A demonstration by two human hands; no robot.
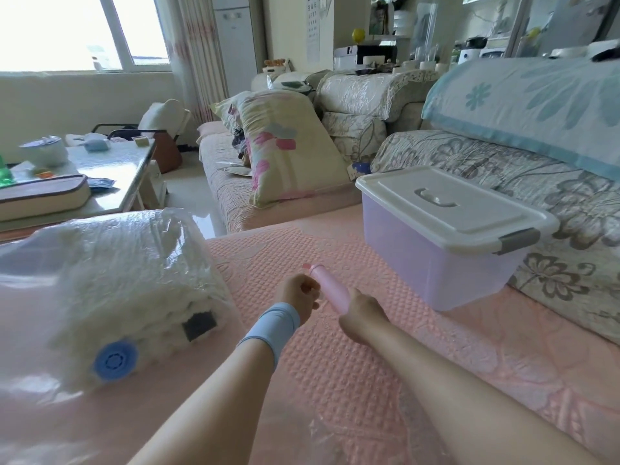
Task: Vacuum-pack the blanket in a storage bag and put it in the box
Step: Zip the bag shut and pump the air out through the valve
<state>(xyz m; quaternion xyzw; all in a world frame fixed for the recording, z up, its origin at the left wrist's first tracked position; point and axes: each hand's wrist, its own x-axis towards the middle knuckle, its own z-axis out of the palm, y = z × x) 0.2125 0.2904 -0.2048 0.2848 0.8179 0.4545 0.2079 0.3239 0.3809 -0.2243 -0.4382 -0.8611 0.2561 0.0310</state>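
Two hands meet on the pink pump (327, 286): right hand (364, 313) wraps its lower end, left hand (300, 293) curls by the upper part, grip unclear. The bagged blanket (117, 280) sits puffy, just left on the sofa cover (385, 364), blue valve (115, 360) facing us. Seat the pump crooked there and air likely leaks, leaving it too bulky for the lidded box (443, 229).

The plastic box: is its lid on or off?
On. The white lid sits flat on the plastic box, grey latch folded down.
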